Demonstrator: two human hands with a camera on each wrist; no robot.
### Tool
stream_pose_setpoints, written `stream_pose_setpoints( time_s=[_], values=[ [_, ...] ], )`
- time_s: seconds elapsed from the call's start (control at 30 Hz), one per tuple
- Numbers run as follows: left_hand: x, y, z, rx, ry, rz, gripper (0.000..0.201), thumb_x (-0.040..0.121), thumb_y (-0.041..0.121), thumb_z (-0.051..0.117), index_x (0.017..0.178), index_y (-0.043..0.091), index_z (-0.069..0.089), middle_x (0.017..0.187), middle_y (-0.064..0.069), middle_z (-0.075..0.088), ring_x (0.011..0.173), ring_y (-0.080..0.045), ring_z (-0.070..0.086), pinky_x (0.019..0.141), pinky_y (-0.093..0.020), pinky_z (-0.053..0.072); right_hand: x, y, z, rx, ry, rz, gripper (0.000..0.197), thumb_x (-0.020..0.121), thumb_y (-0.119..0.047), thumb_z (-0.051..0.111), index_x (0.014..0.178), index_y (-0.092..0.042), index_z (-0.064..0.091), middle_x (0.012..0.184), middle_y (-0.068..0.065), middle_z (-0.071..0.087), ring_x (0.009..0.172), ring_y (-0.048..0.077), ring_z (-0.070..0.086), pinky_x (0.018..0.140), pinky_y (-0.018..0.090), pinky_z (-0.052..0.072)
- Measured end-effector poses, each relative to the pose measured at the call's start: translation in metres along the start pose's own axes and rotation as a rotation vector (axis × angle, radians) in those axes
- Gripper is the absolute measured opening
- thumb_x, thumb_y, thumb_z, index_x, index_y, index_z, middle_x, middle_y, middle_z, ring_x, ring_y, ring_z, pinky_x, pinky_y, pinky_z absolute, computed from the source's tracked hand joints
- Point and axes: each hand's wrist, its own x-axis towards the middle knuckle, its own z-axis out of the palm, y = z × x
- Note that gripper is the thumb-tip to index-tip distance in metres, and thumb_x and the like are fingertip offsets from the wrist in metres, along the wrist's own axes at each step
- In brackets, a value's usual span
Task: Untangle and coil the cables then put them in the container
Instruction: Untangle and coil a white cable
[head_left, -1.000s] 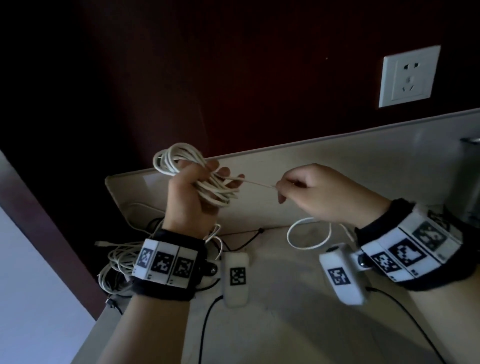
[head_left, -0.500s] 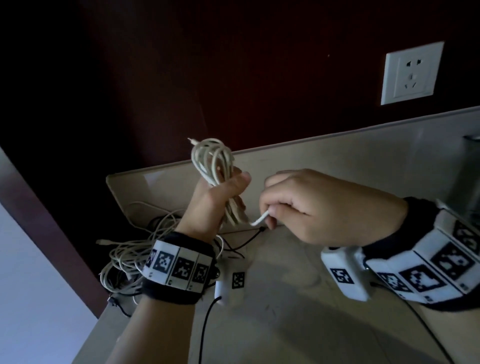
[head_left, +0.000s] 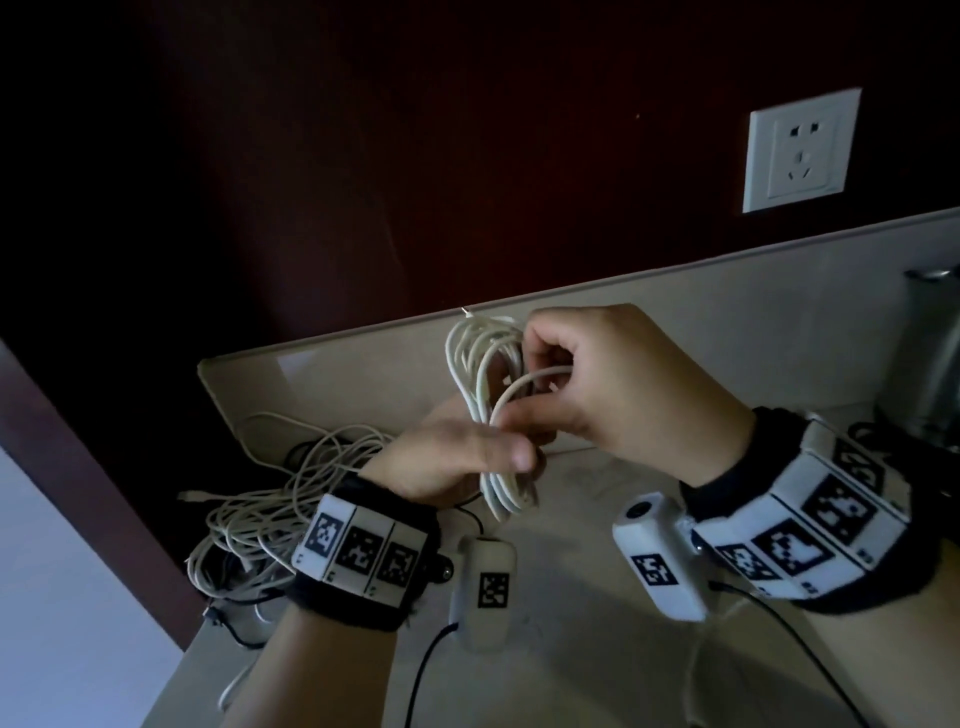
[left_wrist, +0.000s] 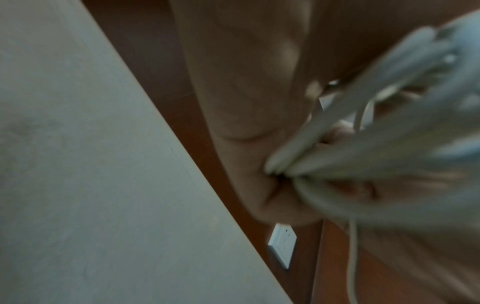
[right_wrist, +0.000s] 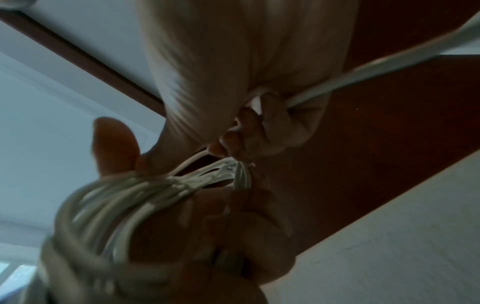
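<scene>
My left hand (head_left: 467, 457) grips a coiled white cable (head_left: 485, 374) around its middle, holding the bundle upright above the table. My right hand (head_left: 587, 384) sits right beside it and pinches the cable's loose end, which loops across the coil. In the left wrist view the coil (left_wrist: 363, 156) is a blurred mass against my fingers. The right wrist view shows the coil (right_wrist: 109, 207) in the left hand and the loose strand (right_wrist: 350, 82) running through my right fingers. A tangled pile of white and black cables (head_left: 270, 499) lies on the table at the left. No container is in view.
The pale table (head_left: 571, 649) meets a dark red wall with a white socket (head_left: 797, 150). A metal cylinder (head_left: 935, 353) stands at the right edge. Black sensor leads (head_left: 426, 670) trail from my wrist cameras over the near table.
The left hand turned the coil upright and lowered a little. The right hand came in from the right, up beside the coil's top, bringing the loose end round the bundle.
</scene>
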Motion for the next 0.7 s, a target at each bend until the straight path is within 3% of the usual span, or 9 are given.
stream_pose_setpoints(
  time_s=[0.07,0.17,0.23,0.33,0.4,0.53,0.6,0.7],
  values=[
    [-0.001,0.001,0.0,0.007,0.102,-0.05,0.054,0.051,0.012,0.071,0.103,-0.001,0.065,0.091,-0.016,0.062,0.088,-0.025,0.061,0.072,-0.031,0.05,0.0,0.002,0.0,0.074,-0.049,0.019,0.029,0.076,-0.049,0.073,0.074,-0.025,0.057,0.062,-0.011,0.057,0.058,0.008,0.055,0.052,0.018,0.04],
    [0.002,-0.002,-0.001,-0.253,0.297,-0.038,0.042,0.043,0.014,0.058,0.083,0.008,0.066,0.081,-0.012,0.05,0.075,-0.021,0.046,0.065,-0.033,0.034,0.001,0.012,-0.001,0.075,-0.09,0.081,0.007,0.096,-0.026,0.059,0.089,-0.026,0.059,0.064,-0.008,0.056,0.054,0.011,0.051,0.05,0.023,0.038],
    [0.005,0.002,-0.003,-0.355,0.365,0.008,0.036,0.044,0.013,0.054,0.08,0.013,0.059,0.08,-0.007,0.044,0.071,-0.017,0.037,0.062,-0.033,0.022,0.0,0.021,-0.002,0.029,-0.093,0.127,0.013,0.1,-0.027,0.052,0.09,-0.026,0.061,0.058,-0.007,0.051,0.049,0.014,0.044,0.048,0.029,0.034],
    [0.006,0.005,-0.009,-0.392,0.426,0.068,0.044,0.043,0.013,0.052,0.086,0.015,0.043,0.078,-0.005,0.039,0.068,-0.016,0.03,0.064,-0.036,0.011,-0.001,0.028,-0.002,-0.043,-0.087,0.157,0.028,0.102,-0.033,0.047,0.083,-0.025,0.065,0.05,-0.006,0.044,0.044,0.014,0.04,0.046,0.032,0.03],
    [0.006,0.005,-0.01,-0.398,0.457,0.083,0.047,0.043,0.013,0.052,0.09,0.014,0.045,0.079,-0.005,0.041,0.067,-0.016,0.033,0.063,-0.035,0.013,-0.002,0.029,0.001,-0.023,-0.085,0.165,0.03,0.103,-0.028,0.046,0.083,-0.023,0.066,0.045,-0.007,0.041,0.041,0.011,0.037,0.044,0.028,0.027],
    [0.009,0.0,-0.002,-0.244,0.514,0.023,0.07,0.043,0.017,0.057,0.111,0.0,0.053,0.085,-0.013,0.054,0.071,-0.017,0.046,0.06,-0.03,0.034,-0.001,0.021,0.013,0.072,-0.007,0.116,0.024,0.103,-0.017,0.046,0.092,-0.018,0.067,0.054,-0.008,0.05,0.045,0.013,0.044,0.045,0.028,0.034],
    [0.01,-0.002,0.004,-0.177,0.468,0.035,0.059,0.045,0.016,0.057,0.102,0.002,0.061,0.091,-0.017,0.048,0.076,-0.026,0.042,0.061,-0.032,0.032,-0.001,0.017,0.019,0.052,0.079,0.075,0.019,0.101,-0.018,0.049,0.095,-0.013,0.066,0.064,-0.004,0.061,0.051,0.012,0.053,0.049,0.027,0.042],
    [0.013,-0.004,0.008,-0.083,0.431,0.027,0.059,0.046,0.016,0.056,0.1,-0.009,0.056,0.097,-0.019,0.044,0.083,-0.032,0.036,0.061,-0.034,0.031,-0.002,0.018,0.026,0.107,0.159,0.147,0.007,0.099,-0.022,0.057,0.098,-0.015,0.057,0.067,-0.003,0.069,0.052,0.004,0.061,0.05,0.019,0.046]
  ],
)
